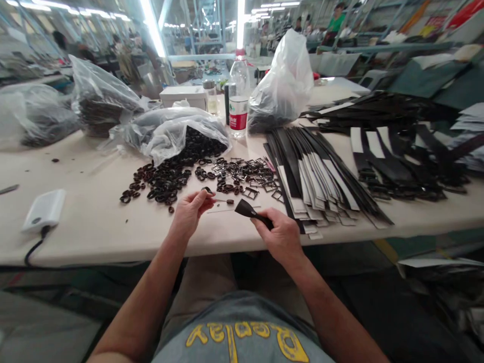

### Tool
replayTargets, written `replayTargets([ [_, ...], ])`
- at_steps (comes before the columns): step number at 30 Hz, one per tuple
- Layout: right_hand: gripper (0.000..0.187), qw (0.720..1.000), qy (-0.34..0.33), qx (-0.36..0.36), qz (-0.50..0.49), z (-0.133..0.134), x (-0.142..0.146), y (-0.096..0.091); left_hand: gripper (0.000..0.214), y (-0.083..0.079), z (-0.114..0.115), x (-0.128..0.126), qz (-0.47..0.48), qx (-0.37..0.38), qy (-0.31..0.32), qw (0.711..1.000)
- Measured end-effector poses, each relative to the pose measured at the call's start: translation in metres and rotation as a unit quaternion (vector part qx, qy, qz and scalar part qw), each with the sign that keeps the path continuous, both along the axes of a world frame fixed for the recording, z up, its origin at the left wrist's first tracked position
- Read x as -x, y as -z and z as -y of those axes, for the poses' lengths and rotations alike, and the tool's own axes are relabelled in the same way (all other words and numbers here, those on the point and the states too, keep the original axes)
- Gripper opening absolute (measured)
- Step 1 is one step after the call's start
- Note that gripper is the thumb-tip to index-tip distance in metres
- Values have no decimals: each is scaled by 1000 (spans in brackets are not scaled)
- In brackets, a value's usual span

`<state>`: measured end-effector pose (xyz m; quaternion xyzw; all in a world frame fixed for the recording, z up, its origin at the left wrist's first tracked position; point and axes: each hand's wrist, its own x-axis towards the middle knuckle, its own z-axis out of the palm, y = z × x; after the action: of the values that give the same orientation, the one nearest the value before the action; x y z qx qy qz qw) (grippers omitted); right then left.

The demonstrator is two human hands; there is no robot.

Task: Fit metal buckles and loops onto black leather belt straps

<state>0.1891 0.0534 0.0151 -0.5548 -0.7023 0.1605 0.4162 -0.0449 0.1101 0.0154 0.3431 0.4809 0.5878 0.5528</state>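
My left hand (191, 212) is closed in a pinch on a small dark loop (207, 190) above the table's front edge. My right hand (280, 234) is wrapped round the end of a black strap (247, 209), whose tip points left toward the loop. Just beyond my hands lie a pile of dark loops (166, 179) spilling from a clear plastic bag (177, 132) and a scatter of metal buckles (249, 176). A fanned row of black straps (313, 174) with white undersides lies to the right of my right hand.
A water bottle (239, 96) and a filled plastic bag (283, 85) stand behind the buckles. More bagged goods (98, 101) sit at the back left. A white device with a cable (43, 209) lies near the left edge. Finished straps (401, 166) pile up at right. People work in the background.
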Motion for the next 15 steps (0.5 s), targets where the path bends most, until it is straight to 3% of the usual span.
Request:
replayTargets([
  [6, 10, 999, 28, -45, -5, -3, 8, -6, 43, 1, 22, -38, 53, 22, 71, 996],
  [15, 2, 999, -3, -42, -32, 7, 9, -3, 39, 6, 26, -52, 76, 32, 61, 995],
])
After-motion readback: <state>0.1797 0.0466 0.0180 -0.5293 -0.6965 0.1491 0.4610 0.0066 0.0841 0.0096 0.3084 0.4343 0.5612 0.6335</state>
